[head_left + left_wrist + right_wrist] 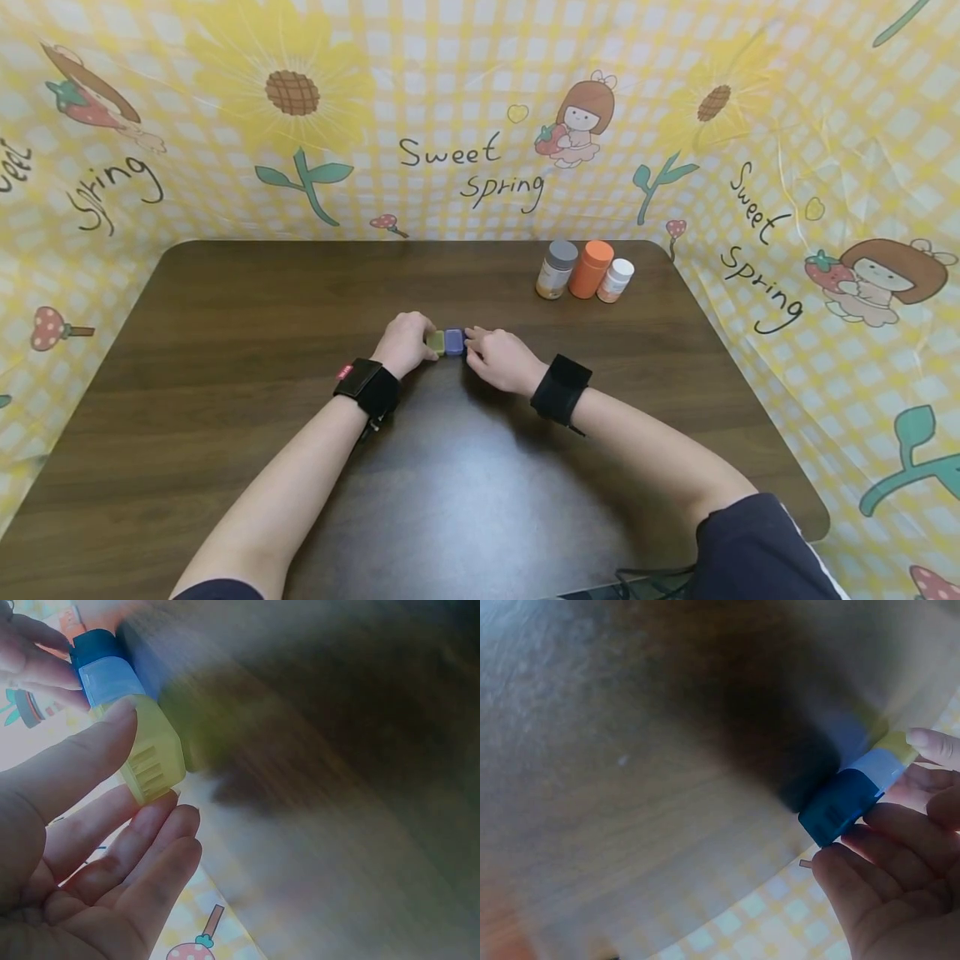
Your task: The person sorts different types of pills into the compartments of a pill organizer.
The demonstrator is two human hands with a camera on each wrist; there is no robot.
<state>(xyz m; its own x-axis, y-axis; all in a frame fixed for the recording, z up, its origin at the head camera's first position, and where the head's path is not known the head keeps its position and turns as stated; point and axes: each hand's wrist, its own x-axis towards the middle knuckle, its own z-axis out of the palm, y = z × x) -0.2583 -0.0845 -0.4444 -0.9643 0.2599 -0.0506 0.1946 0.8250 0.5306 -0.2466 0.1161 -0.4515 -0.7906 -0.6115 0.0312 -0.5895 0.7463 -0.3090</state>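
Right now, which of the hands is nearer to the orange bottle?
Right. The right hand is left of the orange bottle and on its near side, not touching it; the left hand is farther off to the left.

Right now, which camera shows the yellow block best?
The left wrist view: the yellow block looks largest there, with its slotted end visible. The head view shows it small, held by the left hand; the right wrist view shows only part.
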